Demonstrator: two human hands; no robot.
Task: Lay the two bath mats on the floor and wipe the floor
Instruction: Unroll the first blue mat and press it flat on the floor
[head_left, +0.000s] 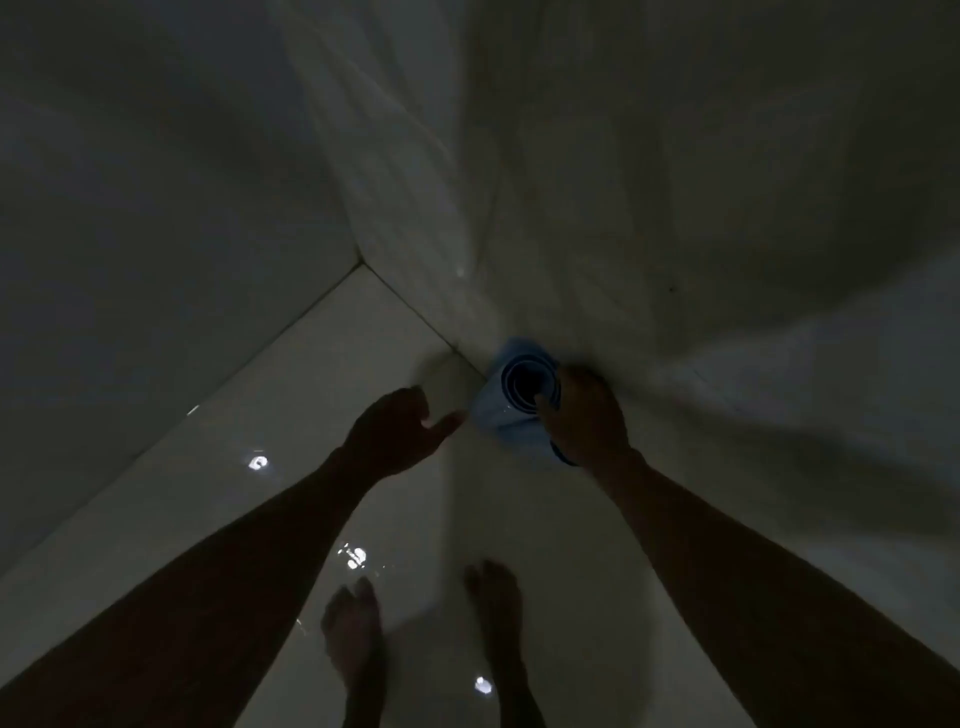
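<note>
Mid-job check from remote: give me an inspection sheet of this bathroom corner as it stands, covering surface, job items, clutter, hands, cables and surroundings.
Surface: pale glossy tiled floor, dimly lit, with bright light reflections; wet or dry cannot be told.
Job's things: one blue rolled mat, standing on end near the corner, still rolled. A second mat and a wiping cloth: nothing seen.
Clutter: nothing seen.
Grippers: right hand closed on the roll's upper edge; left hand open beside the roll, fingers apart, whether it touches the roll cannot be told.
Cables: nothing seen.
Surroundings: dark wall at left, pale shower curtain hanging behind the roll, two bare feet on the floor.
</note>
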